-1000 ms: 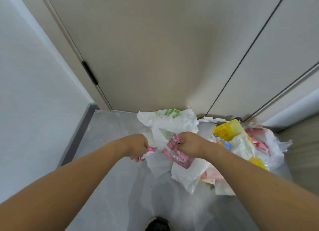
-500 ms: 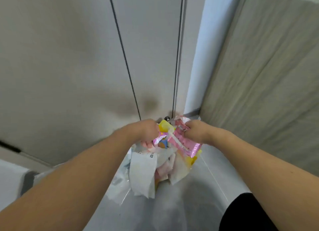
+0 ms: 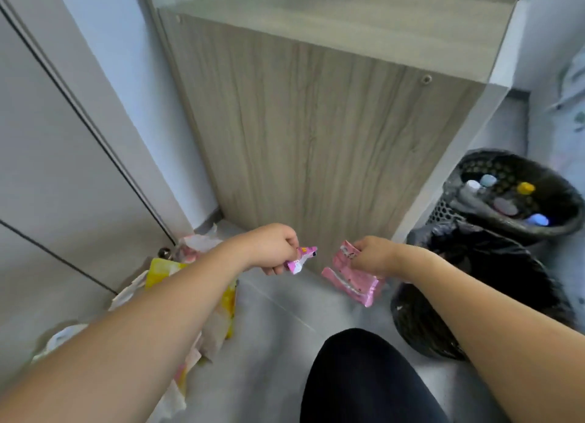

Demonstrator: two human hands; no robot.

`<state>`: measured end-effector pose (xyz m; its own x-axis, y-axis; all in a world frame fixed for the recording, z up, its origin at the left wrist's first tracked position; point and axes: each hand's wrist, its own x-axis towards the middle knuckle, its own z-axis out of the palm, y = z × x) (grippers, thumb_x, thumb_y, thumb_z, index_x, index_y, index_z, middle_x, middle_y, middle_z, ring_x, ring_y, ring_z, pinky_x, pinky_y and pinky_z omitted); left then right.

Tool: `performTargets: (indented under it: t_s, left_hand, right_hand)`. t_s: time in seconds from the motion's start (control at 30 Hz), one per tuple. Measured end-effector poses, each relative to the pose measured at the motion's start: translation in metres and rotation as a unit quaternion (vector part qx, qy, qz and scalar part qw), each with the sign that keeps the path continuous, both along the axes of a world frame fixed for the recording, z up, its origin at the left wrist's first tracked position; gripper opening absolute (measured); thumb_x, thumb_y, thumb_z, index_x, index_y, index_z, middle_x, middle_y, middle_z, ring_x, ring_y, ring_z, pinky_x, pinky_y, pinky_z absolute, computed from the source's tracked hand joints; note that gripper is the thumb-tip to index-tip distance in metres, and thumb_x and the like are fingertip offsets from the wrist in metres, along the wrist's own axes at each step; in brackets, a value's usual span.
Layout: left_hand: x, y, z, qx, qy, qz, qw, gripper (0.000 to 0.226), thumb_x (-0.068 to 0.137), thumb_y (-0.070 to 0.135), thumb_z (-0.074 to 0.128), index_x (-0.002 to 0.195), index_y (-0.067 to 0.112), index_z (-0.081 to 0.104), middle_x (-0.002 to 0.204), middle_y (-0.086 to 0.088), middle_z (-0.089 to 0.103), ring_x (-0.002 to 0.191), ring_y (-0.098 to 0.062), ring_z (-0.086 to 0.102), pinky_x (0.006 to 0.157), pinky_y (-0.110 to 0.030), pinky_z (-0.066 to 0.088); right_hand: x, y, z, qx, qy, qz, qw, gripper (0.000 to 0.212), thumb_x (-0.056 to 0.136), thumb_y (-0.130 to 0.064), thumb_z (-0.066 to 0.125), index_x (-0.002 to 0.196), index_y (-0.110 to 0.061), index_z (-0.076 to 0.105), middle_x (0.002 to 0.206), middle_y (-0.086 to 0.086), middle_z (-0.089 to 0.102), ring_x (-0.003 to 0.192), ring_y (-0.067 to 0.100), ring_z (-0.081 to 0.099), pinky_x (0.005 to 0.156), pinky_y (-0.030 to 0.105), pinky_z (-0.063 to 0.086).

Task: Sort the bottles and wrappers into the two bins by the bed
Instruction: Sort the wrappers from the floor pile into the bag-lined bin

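Two wrappers are in my hands. My left hand (image 3: 277, 248) pinches a small wrapper (image 3: 300, 259), my right hand (image 3: 373, 255) grips a big pink wrapper (image 3: 349, 277) by the near bin (image 3: 421, 324). Behind it, the far bin (image 3: 474, 220) holds bottles (image 3: 506, 198).
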<state>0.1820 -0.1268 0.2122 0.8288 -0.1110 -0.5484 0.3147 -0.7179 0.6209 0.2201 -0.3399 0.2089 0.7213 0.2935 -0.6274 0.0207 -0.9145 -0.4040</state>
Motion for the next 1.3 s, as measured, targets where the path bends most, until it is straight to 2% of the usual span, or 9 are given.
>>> performTargets:
  t_s: [0.2, 0.33, 0.53, 0.67, 0.77, 0.93, 1.03, 1.2, 1.3]
  left_hand:
    - [0.004, -0.109, -0.007, -0.041, 0.045, -0.089, 0.994, 0.01, 0.094, 0.015, 0.055, 0.085, 0.014, 0.056, 0.074, -0.003, 0.065, 0.055, -0.014, 0.057, 0.051, -0.025, 0.045]
    - [0.014, -0.191, -0.01, -0.033, 0.02, -0.097, 0.995, 0.01, 0.093, 0.013, 0.052, 0.087, 0.009, 0.059, 0.071, -0.013, 0.066, 0.057, -0.023, 0.057, 0.054, -0.027, 0.047]
    - [0.046, -0.278, -0.028, 0.01, -0.049, -0.072, 0.996, 0.031, 0.089, 0.026, 0.053, 0.084, -0.001, 0.068, 0.068, -0.014, 0.07, 0.051, -0.026, 0.062, 0.067, -0.037, 0.061]
    - [0.053, -0.283, -0.035, 0.057, -0.072, -0.099, 0.991, 0.021, 0.089, 0.017, 0.05, 0.07, 0.009, 0.053, 0.064, -0.009, 0.056, 0.069, -0.032, 0.07, 0.065, -0.033, 0.055]
    - [0.055, -0.26, -0.033, 0.066, -0.093, -0.108, 0.988, 0.022, 0.085, 0.007, 0.044, 0.066, 0.009, 0.054, 0.07, -0.013, 0.058, 0.074, -0.033, 0.067, 0.066, -0.037, 0.055]
    - [0.04, -0.201, -0.022, 0.08, -0.098, -0.142, 0.982, 0.02, 0.093, 0.018, 0.05, 0.095, 0.012, 0.069, 0.076, 0.001, 0.064, 0.077, -0.02, 0.061, 0.07, -0.03, 0.048]
    - [0.029, -0.16, -0.023, 0.12, -0.055, -0.145, 0.981, 0.023, 0.094, 0.022, 0.05, 0.097, 0.009, 0.069, 0.087, -0.008, 0.07, 0.078, -0.019, 0.059, 0.069, -0.029, 0.045]
    - [0.01, -0.059, -0.021, 0.235, -0.025, -0.053, 0.97, 0.029, 0.095, 0.018, 0.047, 0.102, -0.002, 0.067, 0.108, -0.023, 0.068, 0.095, -0.029, 0.064, 0.07, -0.029, 0.044]
    - [-0.008, 0.01, -0.024, 0.258, 0.014, -0.005, 0.966, 0.03, 0.094, 0.016, 0.046, 0.11, -0.001, 0.066, 0.115, -0.02, 0.066, 0.108, -0.032, 0.061, 0.076, -0.028, 0.046]
  right_hand:
    - [-0.008, -0.115, -0.002, -0.019, 0.044, -0.097, 0.994, 0.02, 0.085, -0.008, 0.046, 0.094, -0.003, 0.062, 0.072, 0.006, 0.051, 0.057, 0.018, 0.045, 0.05, 0.027, 0.035]
    - [-0.006, -0.183, 0.0, -0.014, 0.0, -0.226, 0.974, 0.015, 0.087, -0.005, 0.042, 0.073, -0.011, 0.044, 0.061, 0.005, 0.039, 0.047, 0.017, 0.034, 0.043, 0.022, 0.027]
    - [-0.004, -0.239, -0.019, 0.009, -0.079, -0.345, 0.935, 0.022, 0.088, -0.013, 0.057, 0.068, -0.013, 0.049, 0.072, 0.006, 0.053, 0.069, 0.026, 0.055, 0.064, 0.028, 0.049]
    - [-0.009, -0.242, -0.024, -0.033, -0.124, -0.288, 0.949, 0.011, 0.089, -0.011, 0.051, 0.082, -0.004, 0.057, 0.08, 0.008, 0.056, 0.078, 0.027, 0.056, 0.056, 0.027, 0.038]
    - [-0.005, -0.233, -0.024, -0.048, -0.14, -0.24, 0.959, 0.014, 0.082, -0.011, 0.05, 0.069, -0.007, 0.054, 0.073, 0.008, 0.059, 0.069, 0.026, 0.057, 0.05, 0.027, 0.038]
    - [0.004, -0.179, -0.01, -0.003, -0.041, -0.139, 0.989, 0.018, 0.078, -0.007, 0.046, 0.071, 0.0, 0.061, 0.077, 0.019, 0.071, 0.056, 0.028, 0.061, 0.055, 0.03, 0.052]
    - [0.007, -0.134, 0.0, 0.048, 0.012, -0.06, 0.997, 0.022, 0.083, -0.011, 0.048, 0.082, 0.001, 0.066, 0.078, 0.013, 0.073, 0.065, 0.03, 0.069, 0.065, 0.038, 0.061]
    - [0.007, -0.053, 0.007, 0.053, 0.022, 0.019, 0.998, 0.013, 0.085, -0.007, 0.048, 0.085, -0.005, 0.061, 0.067, 0.006, 0.064, 0.057, 0.021, 0.06, 0.065, 0.029, 0.056]
    - [0.006, 0.003, 0.0, 0.041, 0.005, 0.079, 0.996, 0.022, 0.088, -0.012, 0.051, 0.097, 0.0, 0.066, 0.086, 0.016, 0.07, 0.066, 0.022, 0.062, 0.068, 0.029, 0.055]
